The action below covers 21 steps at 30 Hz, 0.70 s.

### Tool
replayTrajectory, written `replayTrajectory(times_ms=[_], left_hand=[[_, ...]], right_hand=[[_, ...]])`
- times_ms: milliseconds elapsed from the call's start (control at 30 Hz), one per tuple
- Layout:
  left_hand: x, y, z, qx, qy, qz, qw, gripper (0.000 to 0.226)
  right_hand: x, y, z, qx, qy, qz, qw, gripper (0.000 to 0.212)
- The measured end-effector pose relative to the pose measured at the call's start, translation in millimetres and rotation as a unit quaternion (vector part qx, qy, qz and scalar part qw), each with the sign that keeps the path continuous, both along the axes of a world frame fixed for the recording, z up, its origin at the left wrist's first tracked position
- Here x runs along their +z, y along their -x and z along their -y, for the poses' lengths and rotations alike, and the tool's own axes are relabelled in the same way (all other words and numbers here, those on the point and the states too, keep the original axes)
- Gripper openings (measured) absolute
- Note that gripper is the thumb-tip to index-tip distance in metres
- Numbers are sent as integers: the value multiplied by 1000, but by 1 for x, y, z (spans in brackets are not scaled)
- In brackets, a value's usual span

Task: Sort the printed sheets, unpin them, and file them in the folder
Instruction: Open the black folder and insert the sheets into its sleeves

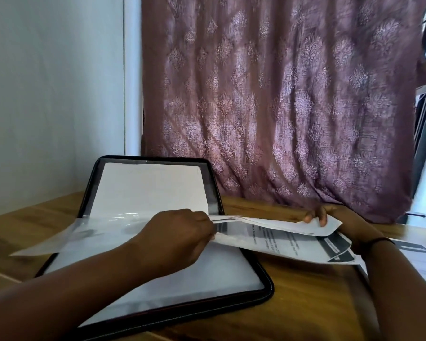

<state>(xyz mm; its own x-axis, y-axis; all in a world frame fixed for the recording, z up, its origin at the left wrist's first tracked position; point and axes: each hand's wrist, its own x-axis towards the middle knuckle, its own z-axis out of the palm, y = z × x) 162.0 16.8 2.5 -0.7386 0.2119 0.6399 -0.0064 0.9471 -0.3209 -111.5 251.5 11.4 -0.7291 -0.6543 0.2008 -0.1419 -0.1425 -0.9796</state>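
Printed sheets [280, 236] crosswise between both hands, over folder [263, 289].

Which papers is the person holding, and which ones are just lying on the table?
The printed sheets beside the open folder are held by both hands, left hand and right hand. The other sheets lie untouched at the table's right edge.

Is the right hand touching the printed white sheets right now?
Touching. The head view shows the right hand with fingertips curled over the far edge of the printed white sheets, gripping them.
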Motion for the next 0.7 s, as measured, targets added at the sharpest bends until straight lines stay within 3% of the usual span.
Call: replayTrajectory(times_ms=[233, 500, 633, 700], left_hand=[[-13, -2, -7, 5, 6, -1, 1000, 27], [-20, -7, -8, 15, -24, -23, 999, 20], [-18, -10, 4, 77, -30, -36, 996, 52], [-14, -11, 10, 95, -21, -34, 995, 49]], right_hand=[[0, -27, 46, 6, -98, 43, 994, 14], [-12, -35, 73, -12, -170, 51, 984, 23], [-11, -25, 61, -67, -266, 74, 959, 13], [-13, -16, 52, -102, -241, 116, 958, 25]])
